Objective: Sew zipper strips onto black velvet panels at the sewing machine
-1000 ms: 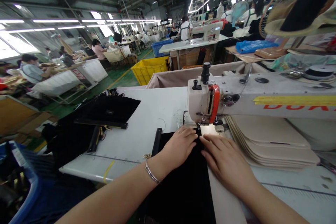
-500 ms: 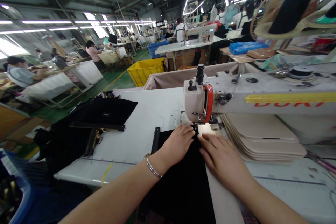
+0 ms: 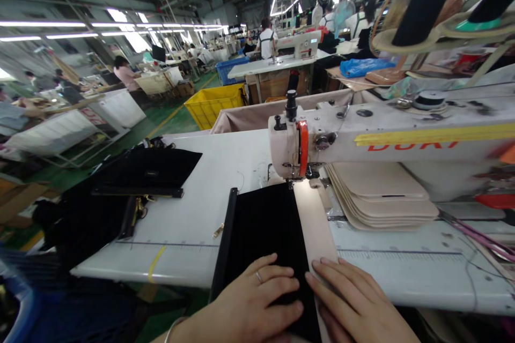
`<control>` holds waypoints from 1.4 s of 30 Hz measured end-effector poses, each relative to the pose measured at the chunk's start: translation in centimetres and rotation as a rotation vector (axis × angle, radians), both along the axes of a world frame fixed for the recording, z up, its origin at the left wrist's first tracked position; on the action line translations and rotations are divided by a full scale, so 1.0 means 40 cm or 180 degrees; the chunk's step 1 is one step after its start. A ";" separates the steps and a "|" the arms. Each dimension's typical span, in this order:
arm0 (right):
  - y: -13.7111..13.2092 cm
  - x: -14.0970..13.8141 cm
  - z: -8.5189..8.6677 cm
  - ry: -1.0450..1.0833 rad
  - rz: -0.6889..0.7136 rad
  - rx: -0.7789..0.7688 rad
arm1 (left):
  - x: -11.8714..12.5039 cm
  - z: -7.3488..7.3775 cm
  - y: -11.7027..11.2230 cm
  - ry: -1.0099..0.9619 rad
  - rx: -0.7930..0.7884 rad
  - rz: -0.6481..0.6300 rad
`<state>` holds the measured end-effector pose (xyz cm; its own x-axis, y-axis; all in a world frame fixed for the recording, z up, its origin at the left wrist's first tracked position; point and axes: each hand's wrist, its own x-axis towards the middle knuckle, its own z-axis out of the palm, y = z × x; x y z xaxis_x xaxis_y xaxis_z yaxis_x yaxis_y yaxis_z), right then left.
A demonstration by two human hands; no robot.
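Note:
A black fabric panel with a zipper along its left edge lies on the white table, its far end under the needle of the white sewing machine. A beige strip runs along its right edge. My left hand rests flat on the near end of the black panel, fingers spread. Beside it, my right hand lies flat on the beige strip at the table's front edge.
A stack of beige cut pieces sits under the machine arm at right. Black bag pieces are piled at the table's left. A yellow bin and other workers' stations stand behind.
Both hands have slid back from beside the needle to the near edge of the table. The black panel now lies uncovered up to the needle. The view shifted left and down.

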<state>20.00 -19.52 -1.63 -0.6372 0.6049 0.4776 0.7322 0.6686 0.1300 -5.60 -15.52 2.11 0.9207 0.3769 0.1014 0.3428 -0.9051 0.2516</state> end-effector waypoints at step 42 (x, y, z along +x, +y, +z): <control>0.092 -0.006 -0.027 0.0235 -0.0193 -0.0496 | 0.044 -0.053 0.197 -0.0180 0.0347 -0.0023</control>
<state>19.77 -15.82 -2.70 -0.5639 0.7115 0.4192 0.7756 0.6307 -0.0272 -3.82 -7.62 -0.02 0.9149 0.3543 0.1933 0.3243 -0.9305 0.1703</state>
